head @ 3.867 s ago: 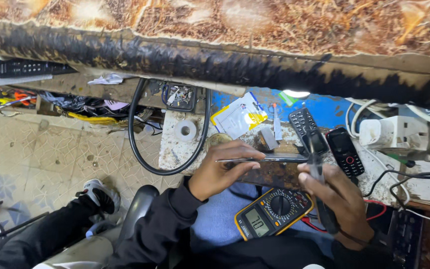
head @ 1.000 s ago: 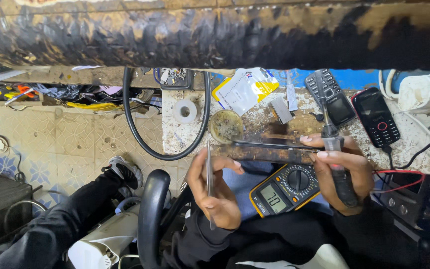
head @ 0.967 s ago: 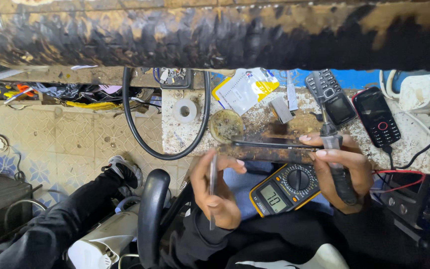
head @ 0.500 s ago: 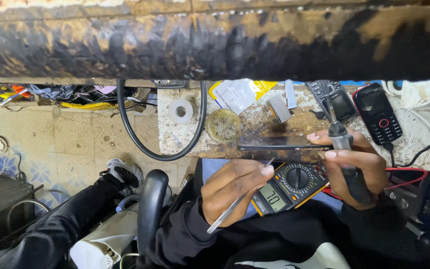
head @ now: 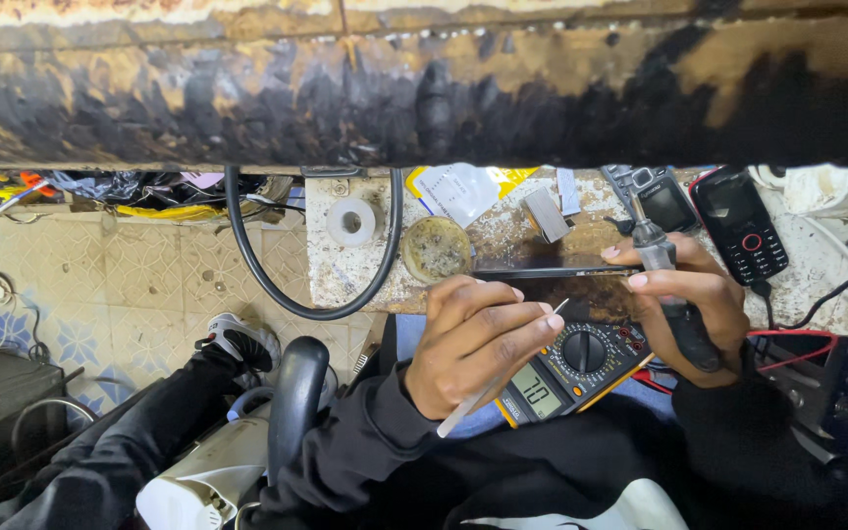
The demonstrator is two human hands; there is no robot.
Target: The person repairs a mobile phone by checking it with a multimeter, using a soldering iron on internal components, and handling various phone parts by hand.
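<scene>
My left hand (head: 473,339) grips thin metal tweezers (head: 501,375) with fingers closed, the tip pointing toward a flat dark phone panel (head: 542,267) held edge-on over the bench. My right hand (head: 684,299) holds that panel's right end with its fingertips and also clasps a soldering iron (head: 674,294) with a dark handle. A yellow-and-black multimeter (head: 576,368) lies on my lap just below both hands, its display lit.
The stained bench (head: 345,270) carries a round tin (head: 436,248), a white tape roll (head: 350,222), two black keypad phones (head: 738,226), paper packets and a small metal block. A black cable loops off its left edge. Red and black leads trail at right. A chair arm sits lower left.
My left hand has risen from my lap back to the panel's edge with the tweezers. The right hand keeps holding the panel and iron. The camera has tilted down slightly.
</scene>
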